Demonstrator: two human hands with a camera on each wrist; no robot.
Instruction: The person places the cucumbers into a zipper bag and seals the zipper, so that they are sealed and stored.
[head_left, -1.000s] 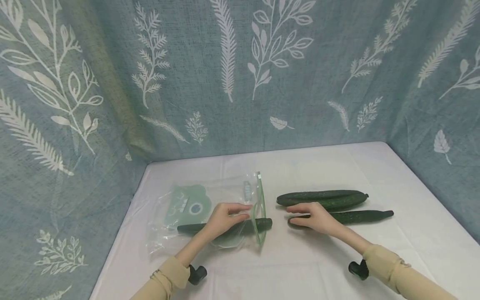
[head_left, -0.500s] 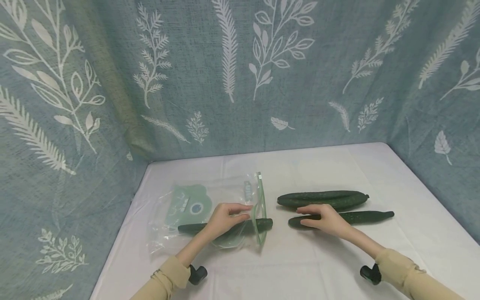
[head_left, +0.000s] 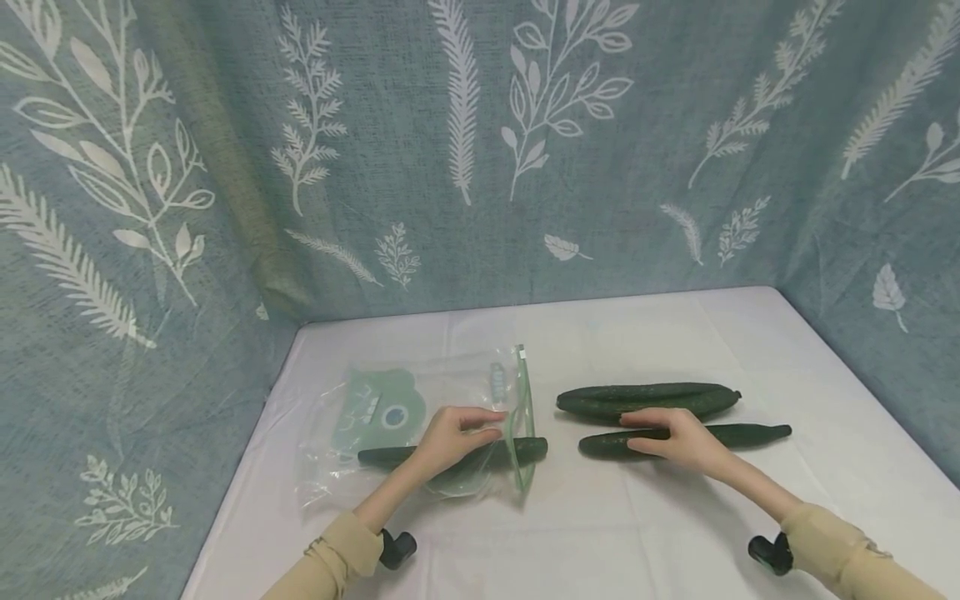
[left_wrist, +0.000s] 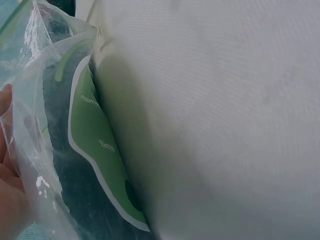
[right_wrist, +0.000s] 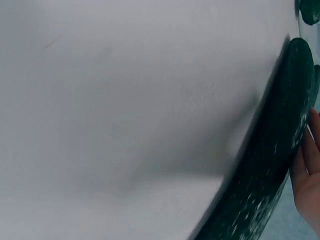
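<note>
My left hand (head_left: 452, 435) pinches the open mouth of a clear zip bag (head_left: 378, 408) with a green printed patch and green zip strip. One cucumber (head_left: 532, 450) lies mostly inside, its end poking out past the zip. In the left wrist view, fingers (left_wrist: 6, 100) touch the bag film (left_wrist: 30, 125). My right hand (head_left: 678, 439) hovers over the nearer loose cucumber (head_left: 742, 434), thumb and fingers spread across it. In the right wrist view the fingers (right_wrist: 311, 150) are beside that cucumber (right_wrist: 270, 145); whether they touch it is unclear.
Behind the nearer loose cucumber lies a thick dark green shape (head_left: 600, 402), seemingly two cucumbers side by side. Everything rests on a white-covered table (head_left: 562, 542). Blue-green curtains (head_left: 480, 150) with white leaf prints enclose its back and sides.
My right hand has slid to the right along the nearer loose cucumber, which stays in place. The left hand, the bag and the cucumber in it hold still.
</note>
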